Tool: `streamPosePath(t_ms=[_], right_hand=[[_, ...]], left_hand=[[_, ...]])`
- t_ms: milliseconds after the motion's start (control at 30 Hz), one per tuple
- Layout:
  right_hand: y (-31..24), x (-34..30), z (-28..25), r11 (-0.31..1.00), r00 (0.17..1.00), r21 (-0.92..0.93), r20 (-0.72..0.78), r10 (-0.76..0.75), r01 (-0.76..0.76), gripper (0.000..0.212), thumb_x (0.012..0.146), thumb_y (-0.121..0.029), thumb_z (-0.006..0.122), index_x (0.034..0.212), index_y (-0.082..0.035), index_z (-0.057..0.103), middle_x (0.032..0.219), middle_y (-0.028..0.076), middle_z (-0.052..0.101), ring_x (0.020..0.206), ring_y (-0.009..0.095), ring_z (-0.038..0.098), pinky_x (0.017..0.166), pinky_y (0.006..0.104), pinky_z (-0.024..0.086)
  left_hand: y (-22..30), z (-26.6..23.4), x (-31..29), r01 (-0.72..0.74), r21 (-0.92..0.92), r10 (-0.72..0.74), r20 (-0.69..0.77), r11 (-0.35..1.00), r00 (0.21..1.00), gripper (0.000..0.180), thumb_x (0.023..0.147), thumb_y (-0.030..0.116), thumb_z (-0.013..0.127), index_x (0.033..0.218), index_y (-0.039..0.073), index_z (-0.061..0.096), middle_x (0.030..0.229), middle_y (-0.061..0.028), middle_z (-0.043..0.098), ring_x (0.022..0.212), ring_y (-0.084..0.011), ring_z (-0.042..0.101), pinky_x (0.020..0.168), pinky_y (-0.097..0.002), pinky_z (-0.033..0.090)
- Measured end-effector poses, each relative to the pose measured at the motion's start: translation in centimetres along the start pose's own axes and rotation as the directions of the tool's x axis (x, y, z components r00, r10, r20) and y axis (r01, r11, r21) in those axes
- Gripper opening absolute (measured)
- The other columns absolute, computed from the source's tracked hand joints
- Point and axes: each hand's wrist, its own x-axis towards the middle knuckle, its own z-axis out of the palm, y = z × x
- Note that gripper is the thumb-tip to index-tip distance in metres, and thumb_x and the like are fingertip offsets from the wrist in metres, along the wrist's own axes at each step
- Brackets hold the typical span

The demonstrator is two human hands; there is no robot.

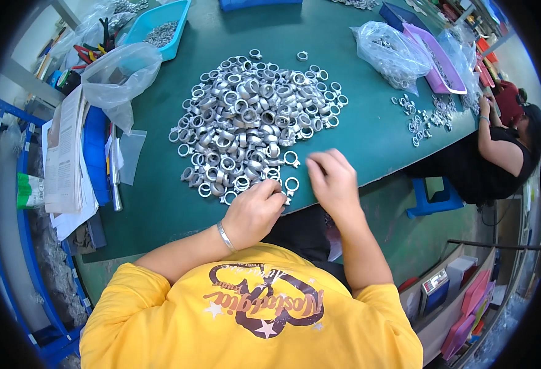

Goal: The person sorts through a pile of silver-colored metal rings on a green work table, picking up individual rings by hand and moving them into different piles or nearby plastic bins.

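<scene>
A large heap of silver metal rings [246, 117], each with a small lug, lies on the green table [178, 218]. At the heap's near edge my left hand [252, 212] is closed, and part of a metal ring [287, 198] shows by its fingertips. A bracelet circles that wrist. To its right, just above the table's near edge, my right hand [333, 182] is held with thumb and fingers pinched together. The fingers are slightly blurred, and whatever they may hold cannot be made out. Two loose rings lie between my hands and the heap.
A turquoise tray [175, 31] of small parts and a clear plastic bag [123, 77] stand at the far left. Papers [67, 160] lie along the left edge. At the right are a filled bag [387, 55], a purple tray [433, 58] and a seated co-worker [507, 147].
</scene>
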Motion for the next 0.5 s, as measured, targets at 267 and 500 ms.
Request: streamPosePath(t_ms=[267, 500], right_hand=[[1.2, 1.3, 2.3, 0.994, 0.985, 0.038, 0.145, 0.094, -0.101, 0.006, 0.079, -0.006, 0.065, 0.084, -0.003, 0.067, 0.085, 0.011, 0.062, 0.078, 0.029, 0.063, 0.068, 0.0351, 0.051], [0.4, -0.9, 0.4, 0.934, 0.99, 0.33, -0.063, -0.124, 0.138, 0.015, 0.08, 0.005, 0.063, 0.094, 0.0, 0.066, 0.088, 0.01, 0.064, 0.075, 0.02, 0.062, 0.065, 0.0277, 0.05]], left_hand=[[0.0, -3.7, -2.3, 0.117, -0.049, -0.125, -0.212, 0.992, 0.969, 0.013, 0.072, -0.003, 0.071, 0.082, 0.001, 0.064, 0.088, -0.0102, 0.06, 0.076, -0.0251, 0.061, 0.066, -0.0303, 0.05], [-1.0, -5.3, -4.7, 0.217, 0.001, -0.206, -0.307, 0.976, 0.929, 0.013, 0.073, -0.007, 0.069, 0.083, -0.001, 0.063, 0.089, -0.0101, 0.06, 0.073, -0.0197, 0.061, 0.061, -0.0252, 0.05]])
